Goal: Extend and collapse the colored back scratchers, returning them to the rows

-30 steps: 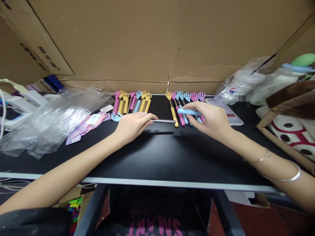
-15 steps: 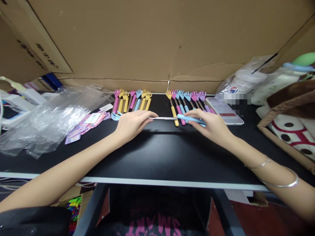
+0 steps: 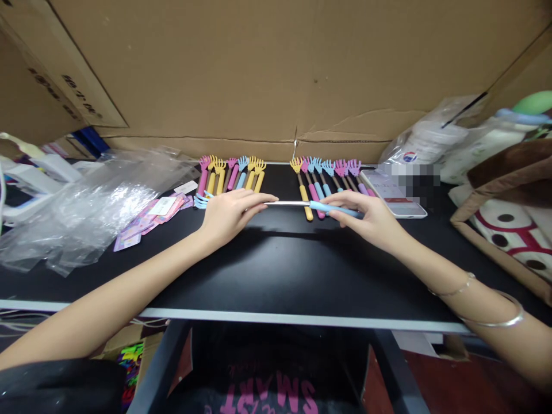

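A light blue back scratcher (image 3: 288, 203) is held level above the black table, its metal rod bare between my two hands. My left hand (image 3: 230, 217) is closed around the rod near the claw end, and the blue claw shows beyond the knuckles. My right hand (image 3: 366, 214) pinches the blue handle between thumb and fingers. Behind the hands lie two groups of back scratchers: a left group with pink, yellow and blue claws (image 3: 233, 172), partly hidden by my left hand, and a right row of yellow, pink, blue and purple ones (image 3: 319, 184).
Clear plastic bags (image 3: 86, 207) and a pile of printed cards (image 3: 150, 221) lie at the left. At the right are a phone (image 3: 397, 195), a bagged cup (image 3: 435, 144) and a brown-handled bag (image 3: 495, 172). A cardboard wall (image 3: 259, 75) stands behind the table.
The back scratcher has risen very slightly between my hands, its handle and rod now closer to one line. Both hands keep their hold.
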`<act>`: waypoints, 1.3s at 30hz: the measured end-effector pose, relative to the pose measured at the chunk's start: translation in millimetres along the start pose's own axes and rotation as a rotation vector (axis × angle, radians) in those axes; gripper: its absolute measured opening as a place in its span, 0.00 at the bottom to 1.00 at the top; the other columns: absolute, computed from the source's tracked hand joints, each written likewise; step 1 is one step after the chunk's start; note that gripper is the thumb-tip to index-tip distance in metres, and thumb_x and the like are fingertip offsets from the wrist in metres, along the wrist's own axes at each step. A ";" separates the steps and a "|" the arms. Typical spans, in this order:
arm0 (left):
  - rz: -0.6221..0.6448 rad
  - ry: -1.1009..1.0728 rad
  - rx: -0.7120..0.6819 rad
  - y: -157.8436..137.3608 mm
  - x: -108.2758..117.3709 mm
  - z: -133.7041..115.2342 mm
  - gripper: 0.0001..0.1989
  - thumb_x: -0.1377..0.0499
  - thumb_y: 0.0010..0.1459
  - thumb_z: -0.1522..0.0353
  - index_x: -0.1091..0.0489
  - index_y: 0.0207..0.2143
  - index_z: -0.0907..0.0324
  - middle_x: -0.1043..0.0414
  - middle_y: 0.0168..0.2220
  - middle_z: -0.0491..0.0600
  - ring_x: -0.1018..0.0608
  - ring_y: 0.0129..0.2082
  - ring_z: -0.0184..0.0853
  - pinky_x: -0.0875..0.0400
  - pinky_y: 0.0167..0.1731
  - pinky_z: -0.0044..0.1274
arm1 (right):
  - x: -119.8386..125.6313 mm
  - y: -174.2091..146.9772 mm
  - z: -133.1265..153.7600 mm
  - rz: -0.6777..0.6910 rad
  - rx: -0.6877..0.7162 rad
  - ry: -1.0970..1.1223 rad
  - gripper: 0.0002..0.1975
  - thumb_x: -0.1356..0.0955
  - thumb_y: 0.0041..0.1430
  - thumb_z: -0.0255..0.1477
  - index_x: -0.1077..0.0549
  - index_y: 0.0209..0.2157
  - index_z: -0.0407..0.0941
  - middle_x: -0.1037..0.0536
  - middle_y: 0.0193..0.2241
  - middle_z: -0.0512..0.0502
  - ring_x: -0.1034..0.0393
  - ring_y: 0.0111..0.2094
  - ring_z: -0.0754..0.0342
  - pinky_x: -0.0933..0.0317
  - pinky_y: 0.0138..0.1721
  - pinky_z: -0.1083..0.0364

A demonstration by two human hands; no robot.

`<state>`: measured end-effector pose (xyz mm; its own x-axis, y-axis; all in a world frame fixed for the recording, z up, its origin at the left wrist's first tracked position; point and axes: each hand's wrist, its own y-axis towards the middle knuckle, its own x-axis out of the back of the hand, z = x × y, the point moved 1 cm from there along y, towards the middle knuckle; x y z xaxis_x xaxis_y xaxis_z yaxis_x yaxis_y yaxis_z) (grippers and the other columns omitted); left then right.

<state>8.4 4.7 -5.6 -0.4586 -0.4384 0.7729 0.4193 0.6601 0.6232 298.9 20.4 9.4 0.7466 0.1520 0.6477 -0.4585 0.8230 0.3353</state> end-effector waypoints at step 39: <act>-0.179 0.144 -0.258 2.7 9.5 -3.0 0.10 0.43 0.65 0.65 0.22 0.43 0.53 0.24 0.26 0.44 0.28 0.27 0.30 0.41 0.26 0.22 | 3.1 3.8 3.2 0.154 -0.016 0.129 0.17 0.31 0.58 0.39 0.24 0.45 0.43 0.21 0.40 0.40 0.28 0.30 0.56 0.36 0.25 0.58</act>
<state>7.5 0.5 3.8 -0.4349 -0.6271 0.6462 0.5349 0.3973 0.7457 297.9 22.2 14.8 0.7245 0.3449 0.5967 -0.5651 0.7930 0.2278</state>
